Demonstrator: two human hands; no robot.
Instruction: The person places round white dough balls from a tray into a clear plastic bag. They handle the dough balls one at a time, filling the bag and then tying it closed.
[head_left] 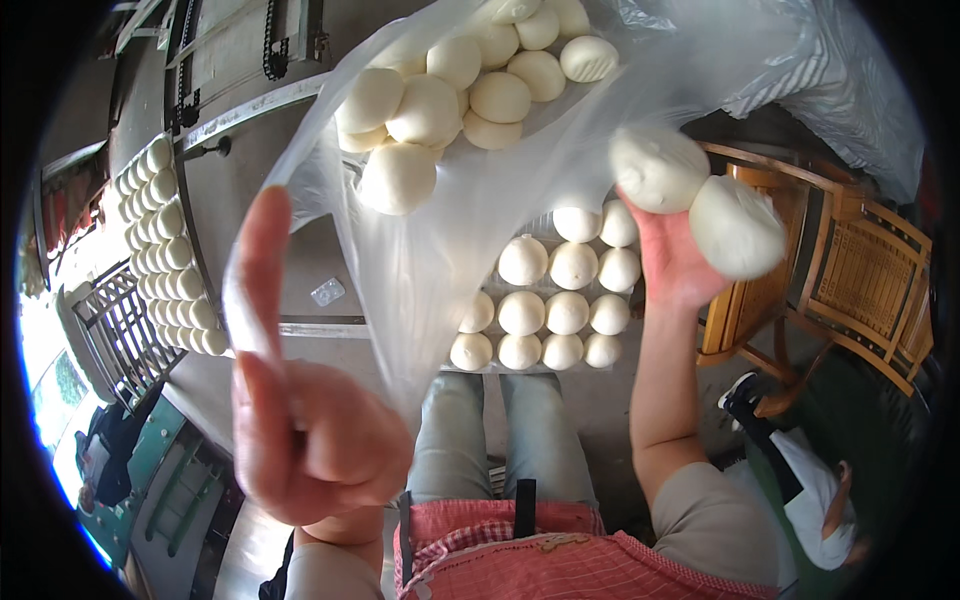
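While the bag (400, 290) is held up at its rim by the left hand (320, 430), two buns (738, 228) are carried in the right hand (672, 245), to the right of the film and outside it. The left index finger is stretched upward along the rim, and the other fingers are curled in and appear to be clamped on the plastic. By the right fingers the two buns are gripped side by side; most of that grip is hidden behind them, and their outlines are blurred.

For good handling, the film is best kept taut by the raised finger, so that the mouth stays spread and no fold is caught by the buns. The pair is best supported from below with a light grip, as soft skins would probably be dented by hard pressure, and best released low, near the bagged buns (425, 110), rather than dropped.

The bag is thin, clear to milky, and creased into long folds where it is pulled. The buns are white, smooth and domed, with flatter undersides; on one in the bag, a grooved face is shown. Below the bag, more of them, the set-out buns (568, 313), are arranged in rows, partly covered by film at the left.
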